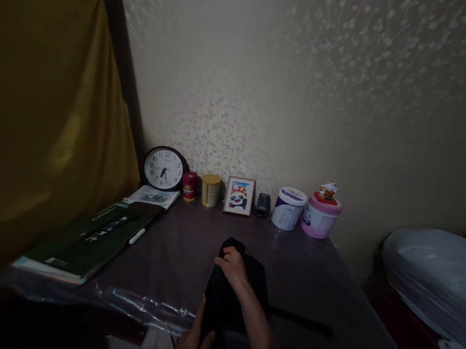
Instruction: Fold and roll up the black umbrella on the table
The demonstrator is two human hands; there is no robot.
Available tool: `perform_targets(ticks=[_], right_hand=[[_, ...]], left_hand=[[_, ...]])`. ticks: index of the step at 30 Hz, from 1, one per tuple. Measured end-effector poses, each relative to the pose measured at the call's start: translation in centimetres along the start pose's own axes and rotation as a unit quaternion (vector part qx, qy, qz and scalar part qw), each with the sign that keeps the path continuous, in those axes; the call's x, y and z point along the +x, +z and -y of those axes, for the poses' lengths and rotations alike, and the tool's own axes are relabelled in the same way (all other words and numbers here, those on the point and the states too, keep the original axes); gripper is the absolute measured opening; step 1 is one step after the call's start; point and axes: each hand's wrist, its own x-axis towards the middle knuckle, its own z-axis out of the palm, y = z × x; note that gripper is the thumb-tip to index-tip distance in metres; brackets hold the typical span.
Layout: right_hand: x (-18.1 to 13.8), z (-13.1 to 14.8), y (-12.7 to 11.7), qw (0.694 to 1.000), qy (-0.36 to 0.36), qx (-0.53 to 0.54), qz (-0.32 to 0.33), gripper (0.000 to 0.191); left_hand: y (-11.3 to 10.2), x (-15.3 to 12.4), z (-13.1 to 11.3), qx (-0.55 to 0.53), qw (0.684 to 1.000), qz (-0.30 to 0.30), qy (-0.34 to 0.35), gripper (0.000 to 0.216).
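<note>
A black fabric bag [252, 287] lies on the dark table in front of me, and a flat black strap [305, 320] runs out from it to the right. My right hand [233, 268] is closed on the bag's upper part, with its fingers bent and pinching the cloth. Lower down, my left hand [195, 337] grips the near left edge, thumb and fingers on either side of the fabric. Dim light hides the bag's details and openings.
Along the wall stand a clock [163, 168], a red cup [189, 186], a yellow tin [210, 190], a framed panda picture [239, 196], a small dark object [262, 205], a white tub [289, 209] and a pink tub [321, 216]. Left lie a green book [88, 240] and white pen [137, 236].
</note>
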Motion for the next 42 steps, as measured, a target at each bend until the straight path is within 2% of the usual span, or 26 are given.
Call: perform_targets(ticks=[3,8,12,15,18,21,23,25,27,30,34,36,39,42], right_hand=[[0.4,-0.2,0.5,0.999,-0.002,-0.033,0.023,0.035],[0.3,0.3,0.7,0.995,-0.017,-0.088,0.044,0.033],[0.1,1.3,0.7,0.991,-0.036,-0.118,0.056,0.031],[-0.9,1.8,0.2,0.988,-0.063,-0.118,0.077,0.022],[-3.1,1.5,-0.9,0.977,-0.167,-0.084,0.101,0.019],[-5.8,0.0,-2.3,0.951,-0.298,-0.067,0.051,0.022],[-6.9,-1.2,-2.9,0.94,-0.33,-0.083,0.027,0.023],[-7.0,-2.4,-3.1,0.931,-0.347,-0.106,0.033,0.024],[-5.9,-3.1,-2.9,0.923,-0.36,-0.129,0.048,0.025],[-2.5,-3.4,-2.4,0.915,-0.366,-0.157,0.057,0.029],[2.7,-3.0,-1.8,0.914,-0.342,-0.216,0.037,0.03],[4.2,-2.5,-1.5,0.914,-0.313,-0.257,0.01,0.03],[3.6,-1.7,-0.6,0.911,-0.293,-0.292,-0.01,0.03],[-0.3,-0.9,0.4,0.903,-0.305,-0.296,0.061,0.032]], left_hand=[[0.3,-0.1,-0.2,0.007,1.0,-0.011,-0.014,0.065],[1.0,-0.5,-0.9,0.021,0.995,-0.089,0.03,0.063],[0.4,-0.7,-1.8,0.059,0.997,-0.046,0.035,0.061],[0.0,-0.7,-2.0,0.068,0.997,-0.021,0.037,0.059],[0.4,-0.5,-1.5,0.063,0.996,-0.051,0.028,0.059],[1.0,-0.1,-0.6,0.054,0.995,-0.077,0.021,0.058],[1.3,0.1,-0.3,0.049,0.995,-0.087,0.019,0.058],[1.5,0.2,-0.1,0.047,0.994,-0.094,0.014,0.059],[1.5,0.2,-0.2,0.05,0.994,-0.095,0.004,0.06],[1.3,0.1,-0.5,0.068,0.993,-0.091,-0.013,0.06],[1.2,-0.1,-0.9,0.079,0.992,-0.093,-0.018,0.059],[1.1,-0.1,-0.9,0.076,0.992,-0.095,-0.025,0.059],[1.2,0.1,-0.4,0.073,0.992,-0.102,-0.027,0.058],[1.4,0.2,0.3,0.066,0.992,-0.107,-0.022,0.058]])
